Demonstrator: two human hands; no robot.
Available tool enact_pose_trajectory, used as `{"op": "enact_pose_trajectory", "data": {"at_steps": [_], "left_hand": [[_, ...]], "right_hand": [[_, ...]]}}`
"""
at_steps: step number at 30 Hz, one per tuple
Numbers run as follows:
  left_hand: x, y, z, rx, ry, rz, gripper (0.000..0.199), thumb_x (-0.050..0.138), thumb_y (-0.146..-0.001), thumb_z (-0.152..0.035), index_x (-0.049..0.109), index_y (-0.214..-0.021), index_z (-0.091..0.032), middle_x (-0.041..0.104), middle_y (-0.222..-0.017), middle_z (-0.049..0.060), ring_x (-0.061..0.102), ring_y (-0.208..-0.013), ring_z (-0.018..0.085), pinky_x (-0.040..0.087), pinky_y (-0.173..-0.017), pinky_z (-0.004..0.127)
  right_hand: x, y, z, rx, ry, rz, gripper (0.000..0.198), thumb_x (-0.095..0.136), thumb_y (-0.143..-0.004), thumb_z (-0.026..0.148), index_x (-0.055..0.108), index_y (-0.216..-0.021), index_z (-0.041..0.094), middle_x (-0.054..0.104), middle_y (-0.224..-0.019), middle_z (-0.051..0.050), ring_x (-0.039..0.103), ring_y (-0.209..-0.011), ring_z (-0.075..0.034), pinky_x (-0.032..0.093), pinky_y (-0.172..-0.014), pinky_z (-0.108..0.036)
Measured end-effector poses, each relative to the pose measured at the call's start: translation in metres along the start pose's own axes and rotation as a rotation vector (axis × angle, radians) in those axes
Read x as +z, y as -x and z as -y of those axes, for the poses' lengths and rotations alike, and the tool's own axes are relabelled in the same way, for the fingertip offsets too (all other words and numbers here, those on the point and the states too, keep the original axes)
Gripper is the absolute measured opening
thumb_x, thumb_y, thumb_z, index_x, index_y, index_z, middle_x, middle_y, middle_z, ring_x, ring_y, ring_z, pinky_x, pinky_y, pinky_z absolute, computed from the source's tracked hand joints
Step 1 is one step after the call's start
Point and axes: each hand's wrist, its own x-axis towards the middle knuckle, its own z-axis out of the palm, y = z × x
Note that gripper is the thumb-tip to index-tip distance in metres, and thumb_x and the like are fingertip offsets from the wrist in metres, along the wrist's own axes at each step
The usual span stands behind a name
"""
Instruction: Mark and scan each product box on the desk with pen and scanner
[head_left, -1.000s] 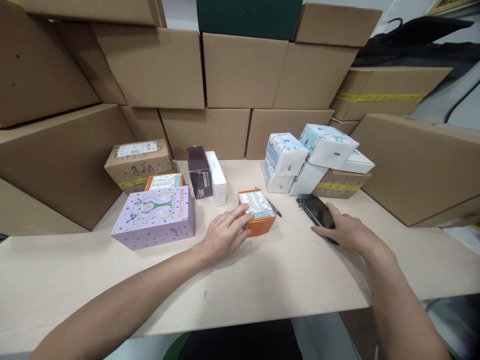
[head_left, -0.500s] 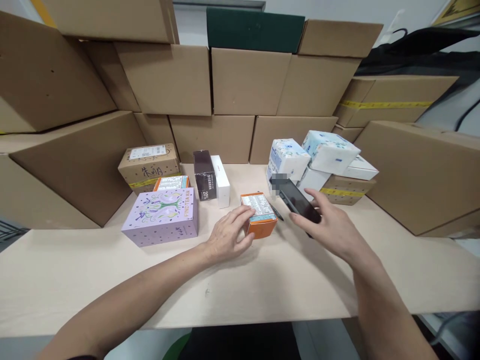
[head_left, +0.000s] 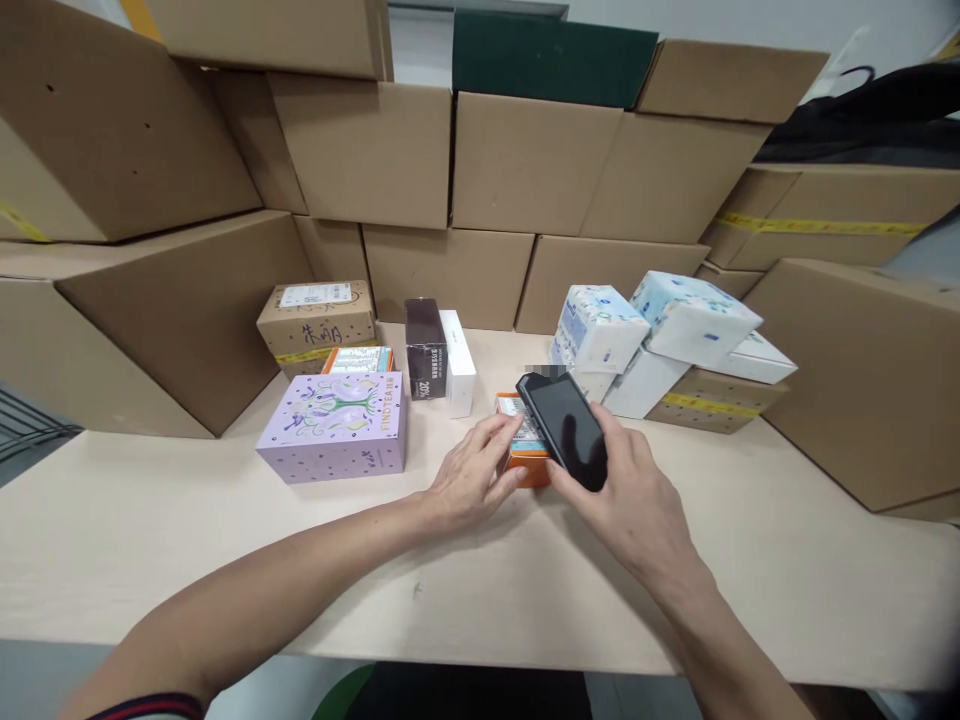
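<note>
My right hand [head_left: 637, 490] is closed around a black smartphone [head_left: 574, 425], held tilted just above a small orange box. Its dark screen faces up toward me, and the top end is blurred out. Beneath the phone, the small orange box [head_left: 529, 468] rests on the table, with a printed label on its upper face; the phone covers its right part. My left hand [head_left: 476, 475] grips the box from the left, fingertips on the top edge and thumb at the front face.
To the left are a lilac tea box [head_left: 330, 430], another orange box [head_left: 360, 360] and a taped brown carton [head_left: 315, 325]. A dark box [head_left: 425, 350] and a slim white box [head_left: 458, 365] stand mid-table. White-blue packs [head_left: 694, 315] are stacked right. Large cartons [head_left: 536, 165] wall the back and sides.
My right hand has brought the phone left over the orange box, turning its screen more toward me. My left hand keeps its hold on the box. The view has shifted slightly.
</note>
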Motion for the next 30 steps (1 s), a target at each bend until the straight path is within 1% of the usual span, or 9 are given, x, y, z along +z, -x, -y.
{"op": "enact_pose_trajectory", "data": {"at_steps": [5, 12, 18, 27, 30], "left_hand": [[-0.0005, -0.0003, -0.0007, -0.015, 0.019, 0.023, 0.075, 0.055, -0.096, -0.032, 0.012, -0.157, -0.037, 0.039, -0.146, 0.010, 0.057, -0.121, 0.025, 0.056, -0.097, 0.041], [0.0016, 0.0004, -0.0002, -0.002, 0.069, -0.004, 0.074, 0.054, -0.096, -0.031, 0.014, -0.158, -0.039, 0.040, -0.143, 0.010, 0.056, -0.118, 0.024, 0.056, -0.096, 0.042], [0.0029, -0.0002, 0.0018, 0.010, 0.075, -0.004, 0.073, 0.053, -0.096, -0.030, 0.016, -0.158, -0.038, 0.039, -0.143, 0.011, 0.055, -0.116, 0.024, 0.057, -0.094, 0.042], [-0.0002, -0.0007, -0.0005, 0.008, 0.064, 0.002, 0.072, 0.053, -0.096, -0.029, 0.017, -0.158, -0.038, 0.040, -0.142, 0.011, 0.056, -0.115, 0.023, 0.056, -0.096, 0.041], [0.0009, -0.0008, 0.0001, 0.012, 0.053, -0.004, 0.071, 0.053, -0.097, -0.030, 0.017, -0.158, -0.038, 0.041, -0.141, 0.011, 0.056, -0.115, 0.023, 0.056, -0.096, 0.041]], "right_hand": [[0.0018, 0.0014, -0.0005, -0.030, 0.044, -0.039, 0.073, 0.055, -0.085, 0.054, 0.035, -0.148, 0.023, 0.059, -0.124, -0.016, 0.066, -0.098, -0.034, 0.051, -0.067, -0.040], [0.0047, 0.0023, -0.0027, -0.061, 0.073, -0.064, 0.075, 0.056, -0.085, 0.055, 0.033, -0.150, 0.023, 0.060, -0.122, -0.016, 0.065, -0.098, -0.033, 0.051, -0.064, -0.038], [0.0023, 0.0010, -0.0024, -0.070, 0.046, -0.043, 0.079, 0.055, -0.085, 0.056, 0.031, -0.152, 0.022, 0.060, -0.124, -0.017, 0.066, -0.097, -0.033, 0.053, -0.067, -0.041], [-0.0014, -0.0016, -0.0052, -0.095, -0.011, -0.013, 0.083, 0.056, -0.084, 0.056, 0.029, -0.154, 0.020, 0.062, -0.120, -0.018, 0.066, -0.092, -0.033, 0.054, -0.069, -0.043], [-0.0018, -0.0025, -0.0055, -0.079, -0.016, 0.004, 0.085, 0.056, -0.083, 0.056, 0.028, -0.154, 0.021, 0.062, -0.121, -0.018, 0.067, -0.092, -0.033, 0.055, -0.069, -0.043]]}}
